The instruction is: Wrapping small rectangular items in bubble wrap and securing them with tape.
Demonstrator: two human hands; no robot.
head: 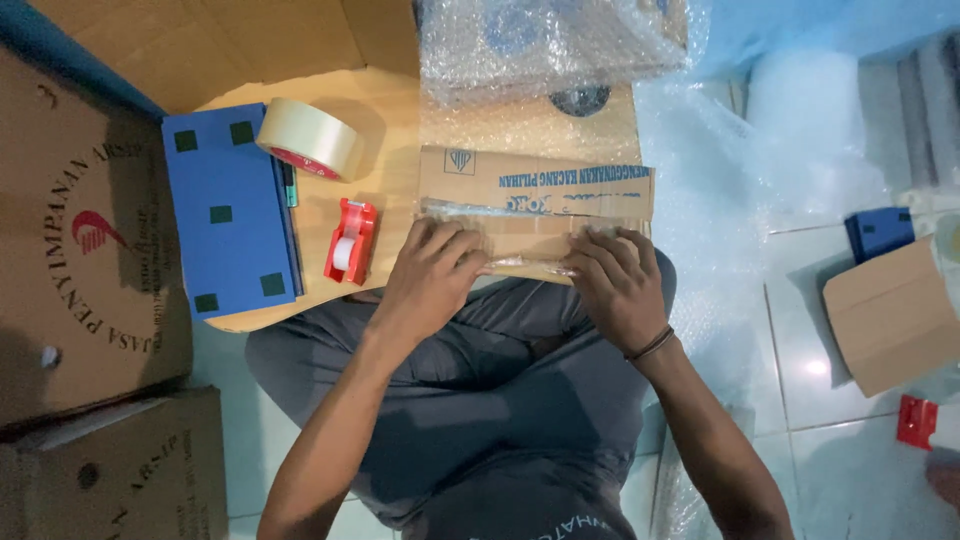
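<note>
Grey trousers (500, 400) of the seated person fill the lower middle, and both forearms reach out over them to a small cardboard parcel (535, 205) lying at the near edge of a low wooden board (385, 130). Pressing flat on the parcel's near left part, the left hand (432, 272) has its fingers spread and curled down onto the cardboard, gripping nothing else that shows. Opposite it, the right hand (613, 280), with a dark band (651, 345) at the wrist, lies palm down on the near right part, fingers bent over a shiny strip of clear tape (530, 265) that runs between the two hands; whether the fingertips pinch that strip cannot be told. Just left of the left hand stands one red tape dispenser (351, 240), and beyond it one roll of clear tape (311, 138) lies tilted on the board. One blue box (228, 215) with five dark squares sits beside them. Bubble wrap (545, 45) covers something behind the parcel, its contents blurred. Two large cartons (85, 240) are cut off at the left edge. On the tiled floor at the right lie another cardboard piece (890, 315), a second blue box (878, 232) and a second red dispenser (917, 421), partly cut off.
</note>
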